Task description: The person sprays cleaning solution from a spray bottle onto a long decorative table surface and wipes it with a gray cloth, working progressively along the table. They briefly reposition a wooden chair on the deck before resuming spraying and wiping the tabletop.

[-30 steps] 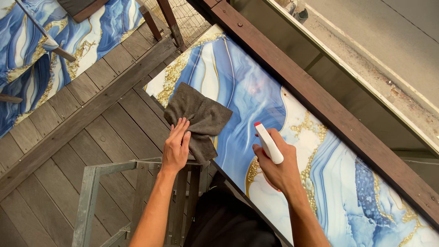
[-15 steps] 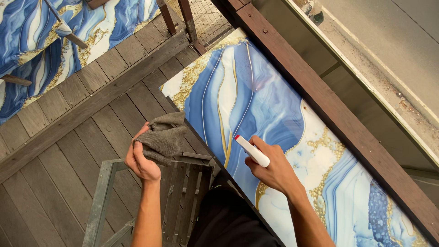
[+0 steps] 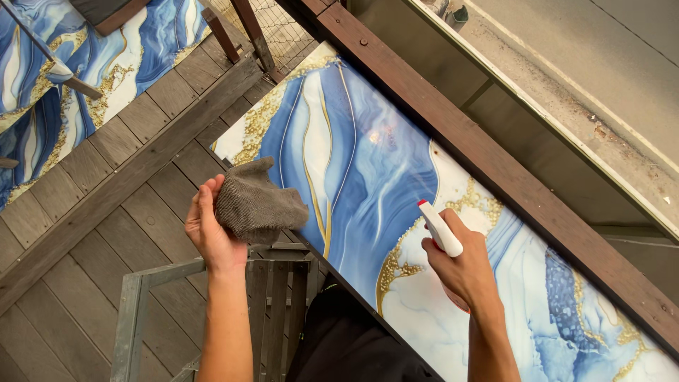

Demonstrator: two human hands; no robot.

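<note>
Grey and crumpled, the cleaning cloth [image 3: 256, 204] sits bunched in my left hand [image 3: 211, 230], fingers closed round its lower edge, raised clear of the surface beside the near edge of the blue, white and gold marbled counter [image 3: 368, 177] — over the weathered wooden deck [image 3: 85, 233] and just above a grey metal-framed chair [image 3: 148, 311]. My right hand [image 3: 460, 269] is wrapped tight round a white spray bottle [image 3: 441, 230] with a red nozzle tip, held above the glossy counter with the nozzle pointing up and away from me — a dark brown wooden rail [image 3: 495, 148] runs along the counter's far side.
</note>
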